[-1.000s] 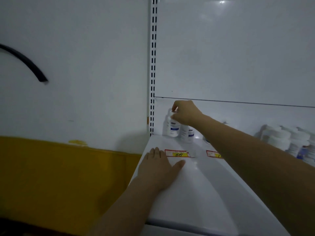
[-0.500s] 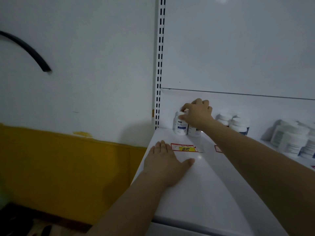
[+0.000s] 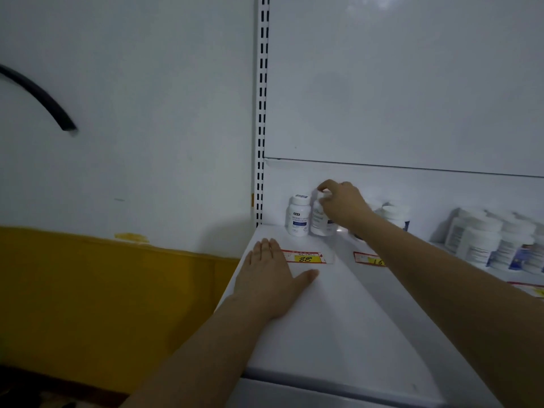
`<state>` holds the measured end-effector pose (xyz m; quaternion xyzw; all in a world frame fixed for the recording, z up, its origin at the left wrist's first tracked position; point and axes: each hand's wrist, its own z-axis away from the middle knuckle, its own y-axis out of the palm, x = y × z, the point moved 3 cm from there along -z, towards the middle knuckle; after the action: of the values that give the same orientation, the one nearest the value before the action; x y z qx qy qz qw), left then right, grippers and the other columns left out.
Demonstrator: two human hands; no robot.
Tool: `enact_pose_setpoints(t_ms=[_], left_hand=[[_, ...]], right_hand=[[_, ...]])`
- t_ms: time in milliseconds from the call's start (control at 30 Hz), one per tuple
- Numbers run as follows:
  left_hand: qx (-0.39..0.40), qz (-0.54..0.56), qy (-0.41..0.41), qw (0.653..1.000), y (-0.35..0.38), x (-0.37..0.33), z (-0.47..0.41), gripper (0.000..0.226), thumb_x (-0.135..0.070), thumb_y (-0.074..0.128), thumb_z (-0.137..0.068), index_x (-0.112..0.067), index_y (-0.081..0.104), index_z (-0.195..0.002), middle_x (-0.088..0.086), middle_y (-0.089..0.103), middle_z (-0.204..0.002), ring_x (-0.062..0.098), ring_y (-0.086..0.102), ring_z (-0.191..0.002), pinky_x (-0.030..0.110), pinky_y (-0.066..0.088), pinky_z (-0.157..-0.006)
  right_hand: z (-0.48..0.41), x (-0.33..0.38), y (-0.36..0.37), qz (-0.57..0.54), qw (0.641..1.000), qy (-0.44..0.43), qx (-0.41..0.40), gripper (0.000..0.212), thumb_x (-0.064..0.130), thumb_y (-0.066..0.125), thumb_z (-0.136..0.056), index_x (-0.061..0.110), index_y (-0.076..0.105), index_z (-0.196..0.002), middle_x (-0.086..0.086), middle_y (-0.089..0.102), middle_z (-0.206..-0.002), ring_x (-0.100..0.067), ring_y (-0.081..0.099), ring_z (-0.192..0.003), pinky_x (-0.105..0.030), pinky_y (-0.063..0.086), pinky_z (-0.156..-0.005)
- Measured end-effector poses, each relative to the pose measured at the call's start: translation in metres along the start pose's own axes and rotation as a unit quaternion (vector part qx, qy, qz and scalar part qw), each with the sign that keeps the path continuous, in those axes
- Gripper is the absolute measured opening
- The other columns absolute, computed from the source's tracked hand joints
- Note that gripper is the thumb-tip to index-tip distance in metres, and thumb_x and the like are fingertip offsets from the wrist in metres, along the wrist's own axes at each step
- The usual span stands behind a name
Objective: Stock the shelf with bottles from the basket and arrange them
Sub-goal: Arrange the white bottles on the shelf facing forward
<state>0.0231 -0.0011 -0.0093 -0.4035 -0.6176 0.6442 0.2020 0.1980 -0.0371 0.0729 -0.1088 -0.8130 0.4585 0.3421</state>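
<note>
Your right hand (image 3: pixel 343 203) has freed the corner bottle (image 3: pixel 298 214) and now pinches the next bottle (image 3: pixel 319 220), seemingly tilted, at the back-left of the shelf (image 3: pixel 338 304); left hand (image 3: pixel 269 278) lies flat, fingers straight.

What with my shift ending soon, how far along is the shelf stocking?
Done: one white bottle stands upright at the back left corner of the shelf, with more bottles grouped farther right. In hand: the right hand grips a second bottle by its top, right beside the first; the left hand rests flat on the shelf. Left: unclear, since the basket is out of view.
</note>
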Motion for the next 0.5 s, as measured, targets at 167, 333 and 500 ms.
enact_pose_setpoints(t_ms=[167,333,500], left_hand=[[-0.064,0.108,0.026,0.992,-0.017,-0.018,-0.009,0.092,-0.065,0.048,-0.084,-0.007,0.018,-0.148,0.012,0.024,-0.153,0.027,0.022,-0.142,0.04,0.021,-0.117],[-0.073,0.325,0.094,0.938,-0.056,-0.06,-0.015,0.055,-0.036,0.072,-0.08,-0.023,0.046,-0.127,-0.009,0.053,-0.111,0.008,0.051,-0.098,0.019,0.039,-0.075],[-0.049,0.412,0.119,0.902,-0.059,-0.078,-0.023,0.033,-0.025,0.07,-0.083,-0.022,0.053,-0.11,-0.008,0.058,-0.101,0.003,0.055,-0.085,0.008,0.038,-0.064]], right_hand=[[0.023,0.012,-0.048,-0.072,0.995,-0.059,-0.034,0.033,0.026,0.054,-0.094,0.022,0.056,-0.126,-0.007,0.059,-0.125,-0.016,0.055,-0.095,-0.016,0.041,-0.072],[0.043,0.019,-0.088,-0.146,0.985,-0.076,-0.04,0.031,0.033,0.06,-0.09,0.021,0.058,-0.118,-0.004,0.061,-0.114,-0.012,0.056,-0.092,-0.012,0.036,-0.058],[0.059,0.011,-0.1,-0.174,0.98,-0.082,-0.044,0.031,0.041,0.064,-0.087,0.023,0.061,-0.112,0.003,0.063,-0.098,-0.002,0.058,-0.079,-0.014,0.043,-0.061]])
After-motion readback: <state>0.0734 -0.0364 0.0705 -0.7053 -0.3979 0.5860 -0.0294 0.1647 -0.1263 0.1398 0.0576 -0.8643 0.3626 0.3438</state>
